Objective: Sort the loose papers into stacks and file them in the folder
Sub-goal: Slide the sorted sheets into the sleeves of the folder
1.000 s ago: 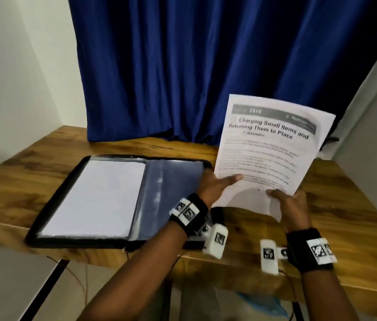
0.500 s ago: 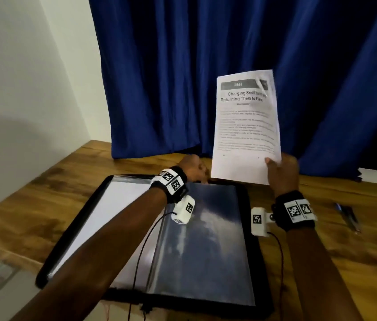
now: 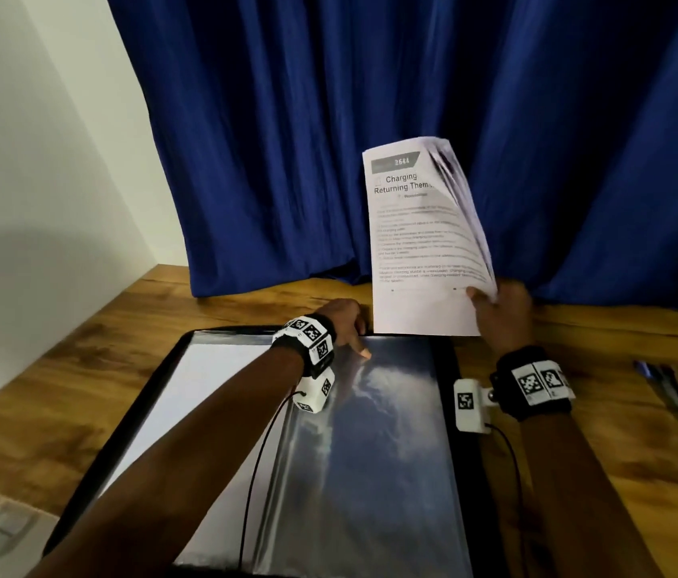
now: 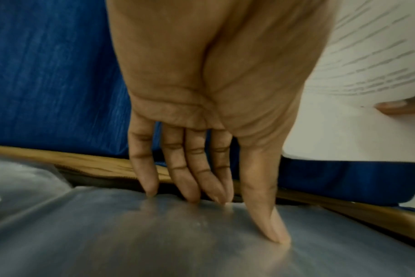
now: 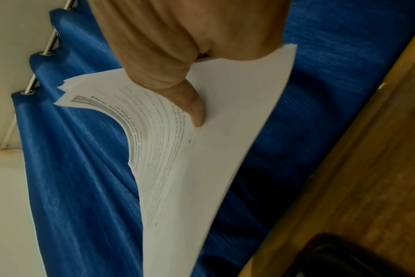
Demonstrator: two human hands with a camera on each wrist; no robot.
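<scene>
White papers point(image 3: 420, 244) pinched upright by right hand point(image 3: 504, 314), left hand point(image 3: 343, 323) fingers straight on folder point(image 3: 370, 473) sleeve

Head view overhead; wrist views close

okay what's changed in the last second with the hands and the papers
The left hand let go of the stack of papers and moved onto the folder's clear sleeve, fingertips touching its top edge. The right hand now holds the stack alone, upright and curling. The folder stays open on the table.
</scene>
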